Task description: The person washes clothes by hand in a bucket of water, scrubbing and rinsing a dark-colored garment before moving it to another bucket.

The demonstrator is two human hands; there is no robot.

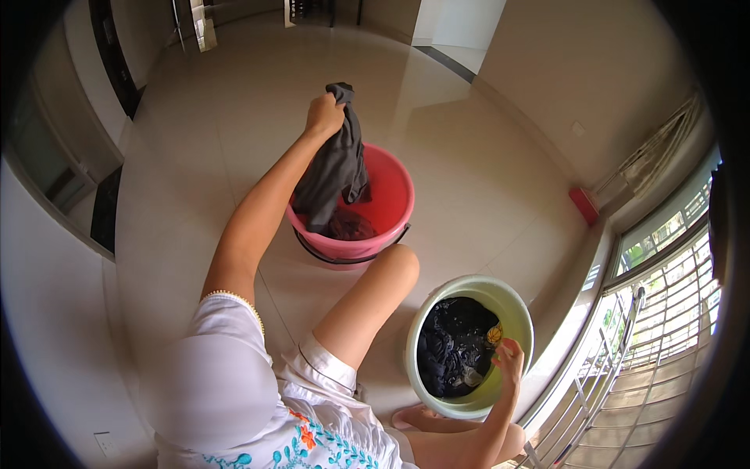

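My left hand is closed around the upper end of a dark grey garment. The cloth hangs down into a red-pink plastic bucket, and part of it lies over the near left inner wall. A darker wet cloth rests at the bottom of that bucket. Over the right side of a pale green tub I hold my right hand, fingers loosely bent with nothing visible in them. Black clothes lie wet in the tub, and a yellow-orange basketball print shows near my fingertips.
My bent knee is between the two containers. The bucket's black handle hangs down on the near side. To the right are a barred window and a metal folding rack. A red object stands by the wall on the tiled floor.
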